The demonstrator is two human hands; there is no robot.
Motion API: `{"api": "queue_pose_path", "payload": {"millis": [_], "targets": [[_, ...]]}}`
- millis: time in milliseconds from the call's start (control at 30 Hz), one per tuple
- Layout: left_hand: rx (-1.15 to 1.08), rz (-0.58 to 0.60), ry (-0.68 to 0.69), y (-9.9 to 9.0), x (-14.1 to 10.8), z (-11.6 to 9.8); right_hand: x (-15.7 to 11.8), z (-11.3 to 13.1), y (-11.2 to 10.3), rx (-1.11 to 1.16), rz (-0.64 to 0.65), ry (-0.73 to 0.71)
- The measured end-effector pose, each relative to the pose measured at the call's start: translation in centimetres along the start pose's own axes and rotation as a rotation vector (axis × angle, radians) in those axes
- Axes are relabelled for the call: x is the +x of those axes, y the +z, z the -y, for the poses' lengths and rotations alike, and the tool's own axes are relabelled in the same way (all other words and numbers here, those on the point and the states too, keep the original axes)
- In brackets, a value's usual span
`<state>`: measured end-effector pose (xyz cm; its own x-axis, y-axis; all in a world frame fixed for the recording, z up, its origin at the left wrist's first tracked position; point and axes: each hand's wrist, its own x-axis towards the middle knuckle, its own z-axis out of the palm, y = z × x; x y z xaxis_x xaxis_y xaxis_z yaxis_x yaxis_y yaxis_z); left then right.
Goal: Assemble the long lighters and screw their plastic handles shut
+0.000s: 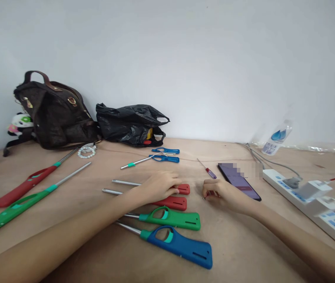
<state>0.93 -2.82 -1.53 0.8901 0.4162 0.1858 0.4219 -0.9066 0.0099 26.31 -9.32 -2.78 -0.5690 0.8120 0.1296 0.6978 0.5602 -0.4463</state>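
Note:
My left hand [161, 185] lies over the upper red lighter [184, 189], its fingers curled down onto the handle. Just below it is a second red lighter [179, 203], partly under the hand. A green lighter [185, 219] and a blue lighter [185, 245] lie nearer to me, nozzles pointing left. My right hand [218, 192] is closed low over the table, right of the red handles; a bit of red and a small tip show at its fingers, too small to name. A screwdriver [211, 173] lies just beyond it.
Opened blue casing halves [169, 159] lie behind my left hand. A phone [239, 181], power strip [302, 200] and bottle [277, 137] are at right. Two long lighters, red [26, 188] and green [17, 208], a bracelet [86, 151], backpack [61, 114] and black bag [126, 124] are at left.

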Motion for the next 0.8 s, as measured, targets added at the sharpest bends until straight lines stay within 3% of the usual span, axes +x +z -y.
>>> {"api": "queue_pose_path", "payload": {"millis": [133,233,533,800], "targets": [[-0.041,-0.004,-0.018,-0.1,0.0,-0.4,1.7,0.4,0.6,0.112,-0.14,0.08],[-0.097,-0.001,-0.031,0.0,0.0,-0.4,3.2,0.9,1.4,0.127,-0.208,0.047],[-0.092,-0.015,-0.013,0.4,0.1,-0.3,4.3,1.2,2.1,-0.12,-0.165,-0.113],[-0.068,-0.016,-0.005,0.5,0.0,-0.3,4.1,1.3,2.1,-0.23,-0.111,-0.115]]}}
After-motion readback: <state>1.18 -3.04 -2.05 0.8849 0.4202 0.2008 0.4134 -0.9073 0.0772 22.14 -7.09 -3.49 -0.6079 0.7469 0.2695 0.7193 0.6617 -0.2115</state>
